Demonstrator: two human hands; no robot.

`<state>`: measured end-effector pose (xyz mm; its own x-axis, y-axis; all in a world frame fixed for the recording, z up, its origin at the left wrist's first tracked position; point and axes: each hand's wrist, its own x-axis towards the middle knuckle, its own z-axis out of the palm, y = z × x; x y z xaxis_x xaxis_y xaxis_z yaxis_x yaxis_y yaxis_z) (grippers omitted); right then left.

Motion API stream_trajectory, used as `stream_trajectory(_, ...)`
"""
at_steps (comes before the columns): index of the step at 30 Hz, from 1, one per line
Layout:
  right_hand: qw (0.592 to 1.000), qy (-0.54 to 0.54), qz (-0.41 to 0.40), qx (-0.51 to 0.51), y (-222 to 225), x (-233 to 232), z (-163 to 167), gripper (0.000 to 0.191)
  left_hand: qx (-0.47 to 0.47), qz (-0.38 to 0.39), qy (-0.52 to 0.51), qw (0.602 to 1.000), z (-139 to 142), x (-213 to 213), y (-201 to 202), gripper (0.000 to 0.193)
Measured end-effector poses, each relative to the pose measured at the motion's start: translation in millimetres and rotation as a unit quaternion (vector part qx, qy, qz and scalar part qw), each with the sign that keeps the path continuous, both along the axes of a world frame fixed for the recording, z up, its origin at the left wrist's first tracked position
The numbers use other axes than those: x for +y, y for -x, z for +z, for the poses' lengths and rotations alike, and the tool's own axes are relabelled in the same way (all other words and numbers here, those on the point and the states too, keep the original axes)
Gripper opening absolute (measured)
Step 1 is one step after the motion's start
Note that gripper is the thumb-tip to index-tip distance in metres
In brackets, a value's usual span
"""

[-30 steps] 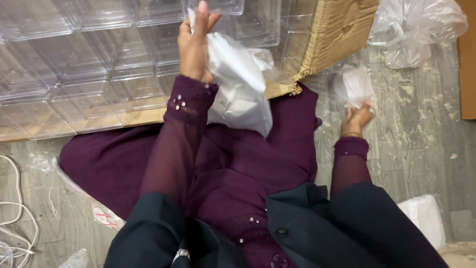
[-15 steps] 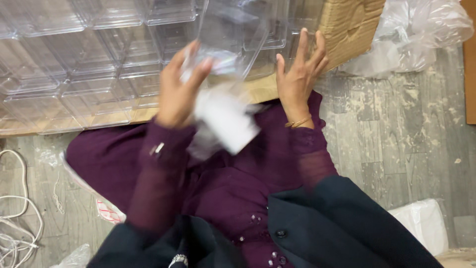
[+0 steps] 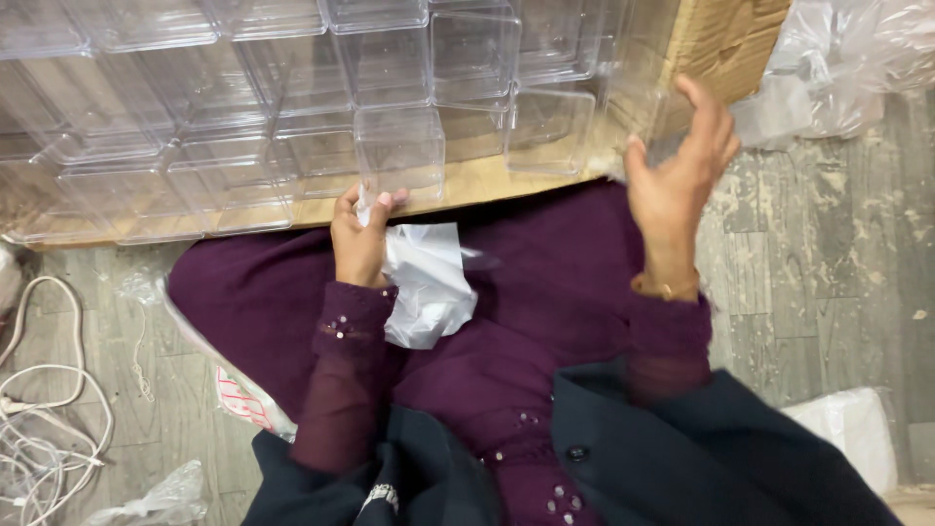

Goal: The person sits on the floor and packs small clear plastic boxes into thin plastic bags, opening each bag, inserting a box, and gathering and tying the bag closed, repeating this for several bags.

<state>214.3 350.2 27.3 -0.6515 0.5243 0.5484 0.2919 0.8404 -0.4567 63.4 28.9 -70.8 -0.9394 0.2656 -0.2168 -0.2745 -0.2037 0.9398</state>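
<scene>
White plastic bag hangs lengthwise toward lap, left hand fingers gripping top; right hand fingers spread, empty.

Clear, glossy hard plastic for the boxes, smooth and see-through. Thin crinkled white plastic film for the bag in the left hand. Matt brown corrugated cardboard for the carton. Soft purple cloth on the lap, sheer at the sleeves. Grey wood-look floor, matt and worn.
</scene>
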Motion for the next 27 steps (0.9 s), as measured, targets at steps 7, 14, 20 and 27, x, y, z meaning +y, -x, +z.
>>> stream_trajectory(7, 0.969, 0.231, 0.022, 0.088, -28, -16, 15, 0.067, 0.024, 0.103, -0.017, 0.994, -19, -11, -4, 0.038)
stream_trajectory(14, 0.870, 0.393, 0.294, 0.046, 36, -65, -15, 0.066, 0.108, 0.108, 0.252, 0.956, -13, -24, -10, 0.039)
stream_trajectory(20, 0.928, 0.274, 0.250, -0.024, 75, -113, -49, 0.073, 0.252, 0.099, 0.338, 0.901, 9, -51, -17, 0.046)
stream_trajectory(27, 0.985, -0.013, 0.169, -0.007, 59, -51, -19, 0.066, 0.275, 0.073, 0.383, 0.879, 60, -63, -16, 0.041)
